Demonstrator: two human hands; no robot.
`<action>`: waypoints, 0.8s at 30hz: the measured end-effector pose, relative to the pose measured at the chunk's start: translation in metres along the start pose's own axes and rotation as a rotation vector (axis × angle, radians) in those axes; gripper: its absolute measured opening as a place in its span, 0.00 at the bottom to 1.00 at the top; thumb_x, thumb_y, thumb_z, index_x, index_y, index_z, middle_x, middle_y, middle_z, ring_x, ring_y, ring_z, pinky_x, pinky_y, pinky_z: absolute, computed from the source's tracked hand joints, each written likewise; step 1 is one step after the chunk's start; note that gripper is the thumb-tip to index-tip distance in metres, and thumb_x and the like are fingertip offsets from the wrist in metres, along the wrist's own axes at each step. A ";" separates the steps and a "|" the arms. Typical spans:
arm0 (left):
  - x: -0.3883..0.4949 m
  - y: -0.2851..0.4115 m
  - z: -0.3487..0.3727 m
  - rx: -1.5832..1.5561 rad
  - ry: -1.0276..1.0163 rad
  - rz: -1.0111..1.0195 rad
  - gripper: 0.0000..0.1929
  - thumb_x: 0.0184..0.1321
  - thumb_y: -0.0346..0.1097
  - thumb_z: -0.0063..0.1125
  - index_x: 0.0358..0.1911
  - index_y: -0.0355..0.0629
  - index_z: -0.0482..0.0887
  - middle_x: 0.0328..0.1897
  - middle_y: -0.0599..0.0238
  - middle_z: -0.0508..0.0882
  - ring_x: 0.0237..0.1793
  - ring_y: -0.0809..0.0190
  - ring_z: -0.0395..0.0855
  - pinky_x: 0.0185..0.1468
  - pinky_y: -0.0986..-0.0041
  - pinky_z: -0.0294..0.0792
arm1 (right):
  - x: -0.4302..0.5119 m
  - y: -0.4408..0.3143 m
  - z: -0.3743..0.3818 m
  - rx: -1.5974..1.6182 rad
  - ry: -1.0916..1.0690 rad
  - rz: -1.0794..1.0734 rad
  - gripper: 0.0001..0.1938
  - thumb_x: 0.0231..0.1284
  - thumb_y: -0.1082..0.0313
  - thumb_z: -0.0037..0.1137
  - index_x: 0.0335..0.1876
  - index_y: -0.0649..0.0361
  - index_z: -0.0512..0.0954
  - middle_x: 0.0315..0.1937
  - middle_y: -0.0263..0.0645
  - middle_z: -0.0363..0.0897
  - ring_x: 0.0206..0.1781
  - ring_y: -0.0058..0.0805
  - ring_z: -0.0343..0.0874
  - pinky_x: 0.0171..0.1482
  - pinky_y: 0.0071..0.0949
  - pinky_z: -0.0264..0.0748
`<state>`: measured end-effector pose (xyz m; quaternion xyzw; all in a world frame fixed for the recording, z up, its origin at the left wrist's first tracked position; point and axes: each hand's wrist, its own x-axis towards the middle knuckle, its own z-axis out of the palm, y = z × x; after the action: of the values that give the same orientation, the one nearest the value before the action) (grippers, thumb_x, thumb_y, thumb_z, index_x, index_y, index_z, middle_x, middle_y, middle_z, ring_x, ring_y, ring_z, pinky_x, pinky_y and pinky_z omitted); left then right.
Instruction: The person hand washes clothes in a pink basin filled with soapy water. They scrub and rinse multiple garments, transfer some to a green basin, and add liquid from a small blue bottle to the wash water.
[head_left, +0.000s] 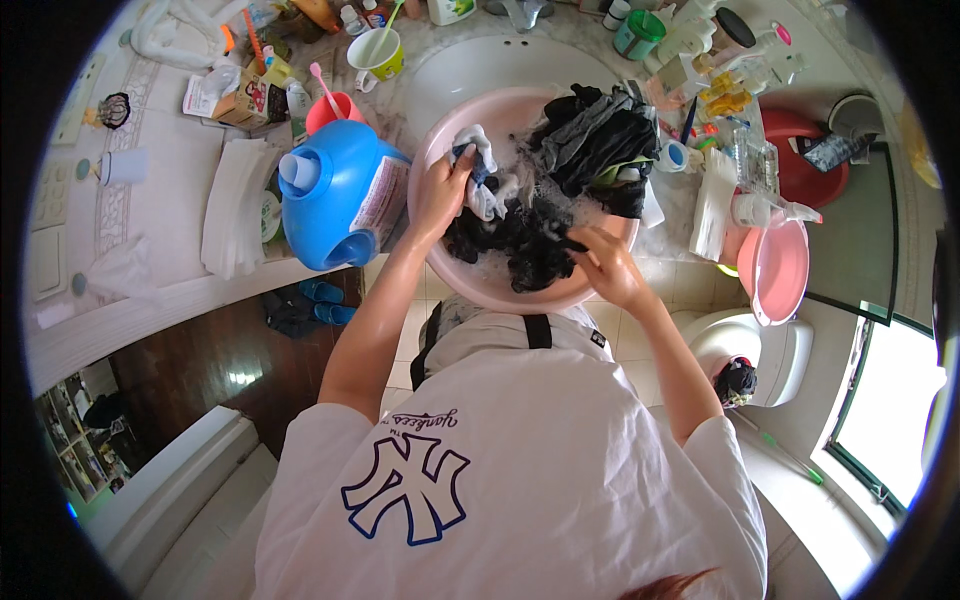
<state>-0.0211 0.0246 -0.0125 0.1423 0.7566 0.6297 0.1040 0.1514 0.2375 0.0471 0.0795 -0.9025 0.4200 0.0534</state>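
Observation:
A pink plastic basin (455, 268) rests at the front of the white sink (450, 69), holding sudsy water and dark clothes. My left hand (444, 187) grips a bunched white and blue cloth (487, 196) over the basin's left side. My right hand (604, 264) is at the basin's right front edge, its fingers pinching the side of a wet black garment (541, 251) that lies in the suds. A heap of black and grey clothes (600, 142) is piled at the basin's back right, partly over its rim.
A big blue detergent bottle (330, 202) stands close left of the basin, with a red cup (346, 109) and a green and white mug (386, 56) behind it. Bottles and jars crowd the back right. A smaller pink basin (776, 274) is at the right, above a toilet (784, 360).

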 end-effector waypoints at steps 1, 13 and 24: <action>0.002 0.006 -0.002 0.166 -0.036 -0.028 0.20 0.66 0.48 0.49 0.40 0.34 0.78 0.23 0.56 0.80 0.27 0.58 0.77 0.35 0.66 0.68 | 0.002 -0.001 0.003 0.041 -0.085 0.002 0.11 0.54 0.69 0.57 0.41 0.65 0.75 0.41 0.47 0.78 0.40 0.48 0.77 0.43 0.37 0.73; 0.002 -0.031 0.019 1.155 -0.379 0.312 0.20 0.54 0.32 0.54 0.52 0.42 0.73 0.51 0.55 0.73 0.49 0.50 0.74 0.49 0.60 0.68 | 0.086 0.043 0.107 -0.619 -0.084 0.372 0.07 0.58 0.63 0.51 0.37 0.55 0.70 0.30 0.43 0.79 0.32 0.46 0.80 0.32 0.41 0.76; -0.007 -0.022 0.007 0.857 -0.396 0.261 0.21 0.51 0.37 0.56 0.52 0.50 0.78 0.47 0.54 0.76 0.49 0.48 0.76 0.52 0.64 0.67 | 0.083 -0.020 0.009 0.261 0.220 0.211 0.05 0.61 0.71 0.55 0.36 0.66 0.75 0.27 0.35 0.75 0.30 0.17 0.73 0.32 0.21 0.70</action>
<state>-0.0142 0.0252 -0.0355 0.3828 0.8893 0.2301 0.0982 0.0730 0.2099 0.0697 -0.0557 -0.8325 0.5427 0.0964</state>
